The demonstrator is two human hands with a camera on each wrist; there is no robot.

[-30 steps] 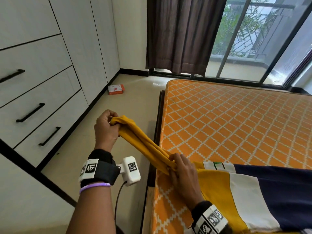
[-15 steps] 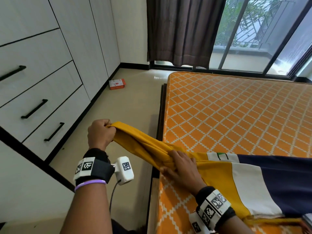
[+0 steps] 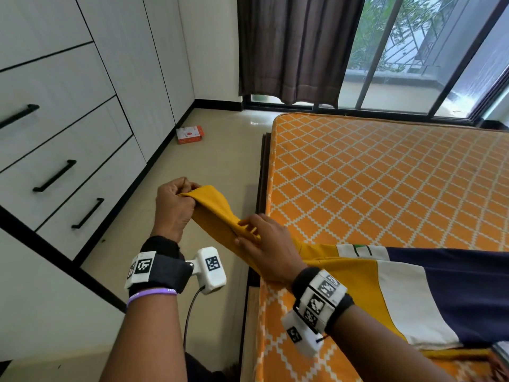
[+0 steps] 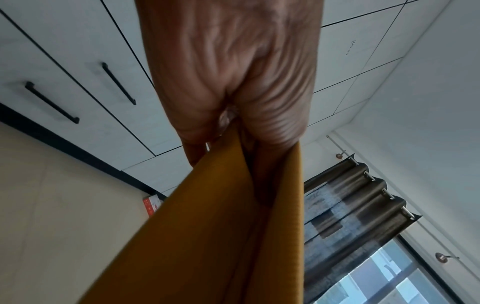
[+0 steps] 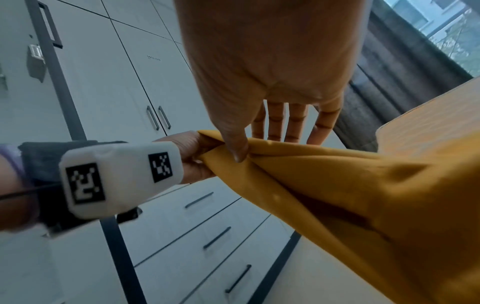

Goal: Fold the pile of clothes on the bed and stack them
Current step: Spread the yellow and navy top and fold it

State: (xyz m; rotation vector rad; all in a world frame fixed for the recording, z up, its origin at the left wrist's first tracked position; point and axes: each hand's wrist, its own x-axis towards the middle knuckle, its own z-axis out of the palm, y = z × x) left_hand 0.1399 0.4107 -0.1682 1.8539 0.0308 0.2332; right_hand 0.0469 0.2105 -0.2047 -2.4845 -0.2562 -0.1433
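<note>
Mustard sleeve (image 3: 217,216) stretches off the bed (image 3: 385,183), left hand (image 3: 173,205) grip clenching its cuff, right hand (image 3: 264,244) pinching mid-sleeve.

- Two hands are seen in the head view: the left hand (image 3: 173,208) at lower centre-left and the right hand (image 3: 264,246) at lower centre.
- One garment (image 3: 399,288), in mustard, white and navy, is counted at the lower right.
- One bed (image 3: 385,175) is seen across the right half of the frame.
- One small red-and-white box (image 3: 190,135) is counted on the floor, left of centre.
- Three full black drawer handles (image 3: 54,176) are counted at the left, and a fourth is cut off by the left edge.
- One dark curtain (image 3: 297,48) is seen at top centre.
- Two wrist-worn cameras (image 3: 210,267) are counted, one per wrist.
- One purple wristband (image 3: 151,293) is seen at the lower left.
</note>
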